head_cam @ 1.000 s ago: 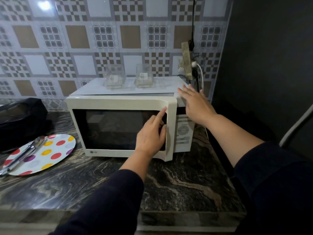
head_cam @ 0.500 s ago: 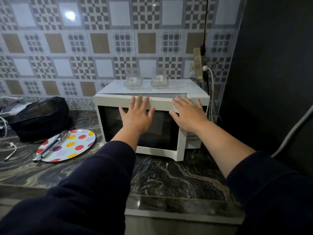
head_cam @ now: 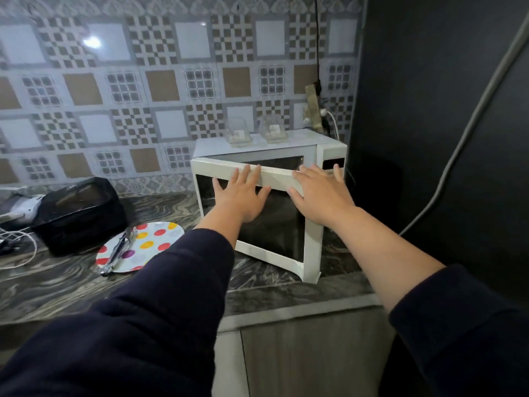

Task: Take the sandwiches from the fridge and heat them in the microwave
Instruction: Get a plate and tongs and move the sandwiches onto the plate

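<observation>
Microwave [head_cam: 329,149] stands at the back of the dark stone counter [head_cam: 71,279], right against the tiled wall [head_cam: 143,81], and its door [head_cam: 310,247] is swung partly out toward you. Your left hand [head_cam: 243,196] lies flat on the front of the door with its fingers straight and spread wide, the tips up on the door's top edge. Your right hand [head_cam: 320,193] lies flat on the door's top right corner, fingers straight and spread too, holding nothing. Two clear jars [head_cam: 237,133] sit on top of the microwave, side by side. To the left of the microwave, a plate with colored dots [head_cam: 148,242] rests on the counter, and metal tongs [head_cam: 118,250] lie across it. Farther left of the microwave sits a black bag [head_cam: 77,213], with white cords [head_cam: 17,245] beside it. You cannot see any sandwiches.
</observation>
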Tool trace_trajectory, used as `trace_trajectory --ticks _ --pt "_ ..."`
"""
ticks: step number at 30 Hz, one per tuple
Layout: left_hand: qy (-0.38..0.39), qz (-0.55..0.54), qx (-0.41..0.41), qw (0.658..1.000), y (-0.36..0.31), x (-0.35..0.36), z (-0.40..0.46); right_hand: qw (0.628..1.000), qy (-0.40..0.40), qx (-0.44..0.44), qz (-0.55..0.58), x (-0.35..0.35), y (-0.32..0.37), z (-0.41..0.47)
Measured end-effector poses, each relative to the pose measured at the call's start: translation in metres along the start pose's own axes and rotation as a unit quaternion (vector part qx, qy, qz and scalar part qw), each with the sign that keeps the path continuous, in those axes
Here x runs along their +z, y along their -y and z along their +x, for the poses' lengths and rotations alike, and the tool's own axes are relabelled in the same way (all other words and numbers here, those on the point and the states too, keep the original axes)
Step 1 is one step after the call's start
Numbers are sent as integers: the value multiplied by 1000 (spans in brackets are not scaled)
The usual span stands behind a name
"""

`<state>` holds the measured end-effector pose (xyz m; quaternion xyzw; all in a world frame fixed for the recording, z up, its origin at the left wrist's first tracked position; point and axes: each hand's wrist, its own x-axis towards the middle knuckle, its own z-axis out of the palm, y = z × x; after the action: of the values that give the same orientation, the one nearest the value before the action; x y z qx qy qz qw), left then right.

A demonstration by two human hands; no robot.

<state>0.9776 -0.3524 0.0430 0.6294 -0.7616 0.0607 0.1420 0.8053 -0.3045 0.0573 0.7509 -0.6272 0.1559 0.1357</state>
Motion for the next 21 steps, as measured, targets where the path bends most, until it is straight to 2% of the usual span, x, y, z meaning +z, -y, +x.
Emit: trace_trajectory --ticks 6,13,18,21 --pt "30 6 -15 999 52 -22 -57 998 6 -54 9 -30 81 -33" --pt "59 -27 -111 992 137 -18 -147 986 49 -156 27 -14 183 -62" --pt "96 -60 -199 974 191 -2 -198 978 120 -155 67 16 242 -85" --pt "90 -107 -211 967 223 8 -209 976 154 -132 81 38 272 -85"
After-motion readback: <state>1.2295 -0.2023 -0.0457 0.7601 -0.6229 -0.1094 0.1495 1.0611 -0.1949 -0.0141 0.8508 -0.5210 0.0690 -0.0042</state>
